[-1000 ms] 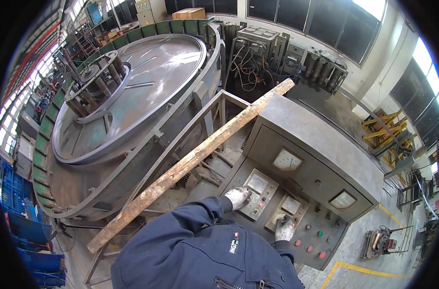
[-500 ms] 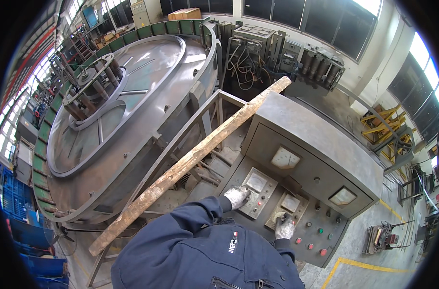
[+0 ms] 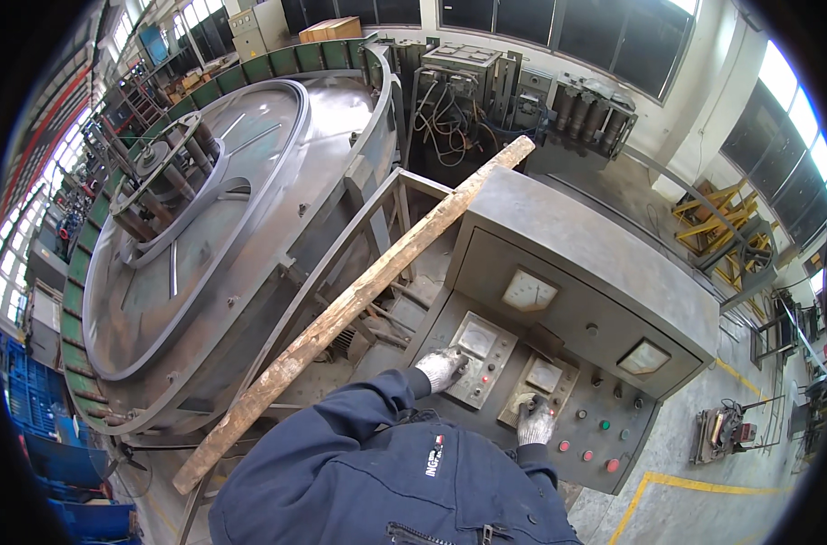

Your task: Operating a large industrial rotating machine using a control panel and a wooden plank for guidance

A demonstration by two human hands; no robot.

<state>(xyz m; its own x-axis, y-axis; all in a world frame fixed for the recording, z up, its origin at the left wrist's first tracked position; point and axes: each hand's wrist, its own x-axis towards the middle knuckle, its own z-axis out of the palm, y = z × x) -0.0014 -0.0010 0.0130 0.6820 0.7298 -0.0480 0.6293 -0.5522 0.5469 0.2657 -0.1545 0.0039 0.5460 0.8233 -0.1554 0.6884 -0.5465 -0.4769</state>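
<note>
Both my hands wear pale knit gloves and work on the sloped panel of a grey metal control console (image 3: pixel 595 245). My left hand (image 3: pixel 440 367) is closed at the lower left of a light control module (image 3: pixel 480 361) with a dial meter; its fingertips pinch a small dark knob, partly covered. My right hand (image 3: pixel 536 422) is closed over the lower part of a second metered module (image 3: pixel 540 386), its fingers around a knob mostly hidden beneath them. A red lamp glows on the left module, and another shows beside my right hand.
Left of the console stands a large round metal turntable (image 3: pixel 259 218) with upright rollers (image 3: pixel 163 177) on it. A long rough wooden beam (image 3: pixel 359 304) slants between them. Push buttons (image 3: pixel 588 456) line the panel's right. A small cart (image 3: pixel 727 436) stands on the floor beyond.
The turntable's plate and its off-centre ring have turned. My view has shifted slightly. Both hands stay at the same modules.
</note>
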